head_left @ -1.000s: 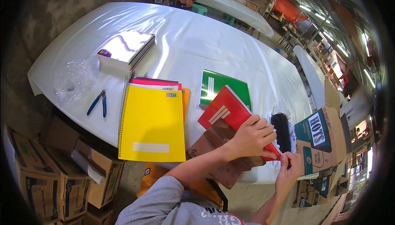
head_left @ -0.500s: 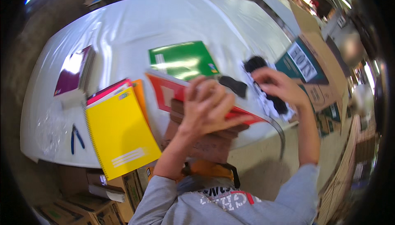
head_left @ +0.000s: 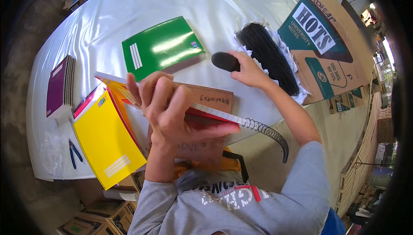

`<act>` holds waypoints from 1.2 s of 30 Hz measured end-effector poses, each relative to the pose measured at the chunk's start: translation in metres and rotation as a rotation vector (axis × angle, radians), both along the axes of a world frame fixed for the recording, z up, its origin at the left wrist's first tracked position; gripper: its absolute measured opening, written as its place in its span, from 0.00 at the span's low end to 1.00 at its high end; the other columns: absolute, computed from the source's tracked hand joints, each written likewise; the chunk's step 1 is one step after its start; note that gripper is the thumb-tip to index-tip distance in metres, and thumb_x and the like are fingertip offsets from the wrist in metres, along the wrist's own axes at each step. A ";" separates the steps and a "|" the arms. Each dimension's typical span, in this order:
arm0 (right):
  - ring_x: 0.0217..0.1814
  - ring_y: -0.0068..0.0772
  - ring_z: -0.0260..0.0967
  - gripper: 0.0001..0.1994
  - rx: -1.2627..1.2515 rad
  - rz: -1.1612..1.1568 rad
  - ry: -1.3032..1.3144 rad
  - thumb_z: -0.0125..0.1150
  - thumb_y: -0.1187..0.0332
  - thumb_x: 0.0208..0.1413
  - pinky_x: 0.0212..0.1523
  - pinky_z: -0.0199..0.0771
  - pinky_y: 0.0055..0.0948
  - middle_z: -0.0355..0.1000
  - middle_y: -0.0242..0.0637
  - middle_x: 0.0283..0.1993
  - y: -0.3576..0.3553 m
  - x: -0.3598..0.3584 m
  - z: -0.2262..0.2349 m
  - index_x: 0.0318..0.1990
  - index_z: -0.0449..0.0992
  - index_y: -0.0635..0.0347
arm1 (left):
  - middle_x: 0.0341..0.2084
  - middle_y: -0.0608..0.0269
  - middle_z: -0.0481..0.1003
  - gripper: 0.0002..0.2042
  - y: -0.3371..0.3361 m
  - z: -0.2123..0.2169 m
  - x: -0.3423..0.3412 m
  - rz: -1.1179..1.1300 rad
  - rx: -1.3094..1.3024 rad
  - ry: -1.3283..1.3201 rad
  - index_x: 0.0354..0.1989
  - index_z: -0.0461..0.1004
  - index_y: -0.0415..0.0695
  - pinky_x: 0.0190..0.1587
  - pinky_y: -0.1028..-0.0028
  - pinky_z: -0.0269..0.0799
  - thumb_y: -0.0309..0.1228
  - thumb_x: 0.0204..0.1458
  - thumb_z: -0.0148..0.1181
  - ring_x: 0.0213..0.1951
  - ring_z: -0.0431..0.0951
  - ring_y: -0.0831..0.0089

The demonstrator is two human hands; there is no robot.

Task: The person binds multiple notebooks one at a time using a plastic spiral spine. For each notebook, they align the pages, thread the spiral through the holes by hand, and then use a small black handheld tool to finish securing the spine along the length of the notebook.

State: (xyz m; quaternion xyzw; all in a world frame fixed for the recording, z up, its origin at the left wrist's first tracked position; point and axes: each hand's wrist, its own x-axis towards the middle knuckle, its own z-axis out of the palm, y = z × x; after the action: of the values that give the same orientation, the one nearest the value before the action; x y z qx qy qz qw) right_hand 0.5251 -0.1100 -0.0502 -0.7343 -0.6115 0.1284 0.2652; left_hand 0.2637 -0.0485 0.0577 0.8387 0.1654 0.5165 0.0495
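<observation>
Left hand [head_left: 165,108]: fingers part-spread, gripping red-covered paper notebook [head_left: 209,113] beneath. Right hand [head_left: 251,71]: fingers closed on black oval-ended tool [head_left: 226,61]. Black wire coil [head_left: 275,135]: apparently started at notebook edge; tail right of left fingers unthreaded.

The grey short-sleeved shirt [head_left: 269,215] bears white and red lettering [head_left: 230,197].

The red-covered notebook [head_left: 217,113] tilted on the near side of the green notebook [head_left: 161,46]. From its end, away from that landmark, a dark wire coil [head_left: 269,129] curved. A black, round-ended tool [head_left: 226,61] was right beside the landmark.
</observation>
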 end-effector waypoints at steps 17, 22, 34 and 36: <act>0.35 0.44 0.74 0.08 0.800 0.700 1.208 0.61 0.70 0.47 0.40 0.76 0.40 0.73 0.52 0.31 -0.059 -0.097 0.124 0.27 0.73 0.68 | 0.20 0.65 0.62 0.30 -0.016 0.002 0.003 -0.002 -0.023 -0.036 0.16 0.63 0.46 0.59 0.56 0.43 0.62 0.22 0.65 0.33 0.66 0.65; 0.30 0.30 0.72 0.11 0.459 0.207 0.241 0.58 0.85 0.33 0.33 0.69 0.21 0.74 0.40 0.28 -0.051 -0.077 0.114 0.29 0.76 0.67 | 0.23 0.65 0.65 0.30 -0.017 0.006 -0.007 -0.062 -0.039 -0.053 0.16 0.65 0.46 0.59 0.56 0.43 0.62 0.22 0.65 0.33 0.68 0.65; 0.34 0.34 0.73 0.07 0.605 0.720 0.553 0.61 0.74 0.42 0.37 0.72 0.29 0.74 0.41 0.30 -0.042 -0.069 0.108 0.31 0.75 0.63 | 0.32 0.65 0.72 0.36 -0.026 0.000 -0.005 -0.107 -0.230 -0.034 0.39 0.70 0.43 0.57 0.58 0.51 0.54 0.19 0.71 0.40 0.69 0.62; 0.31 0.23 0.71 0.06 0.390 0.200 0.221 0.58 0.79 0.39 0.35 0.70 0.21 0.74 0.34 0.27 -0.034 -0.087 0.113 0.28 0.76 0.63 | 0.30 0.63 0.69 0.41 -0.022 0.000 -0.020 0.033 -0.160 0.038 0.42 0.67 0.42 0.55 0.57 0.53 0.60 0.20 0.67 0.35 0.68 0.64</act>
State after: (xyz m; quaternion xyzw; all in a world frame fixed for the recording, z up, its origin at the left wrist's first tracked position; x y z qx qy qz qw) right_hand 0.4384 -0.1438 0.0633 -0.5867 -0.6617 0.1130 0.4529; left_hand 0.2438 -0.0702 0.0572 0.8390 0.2207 0.4862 0.1047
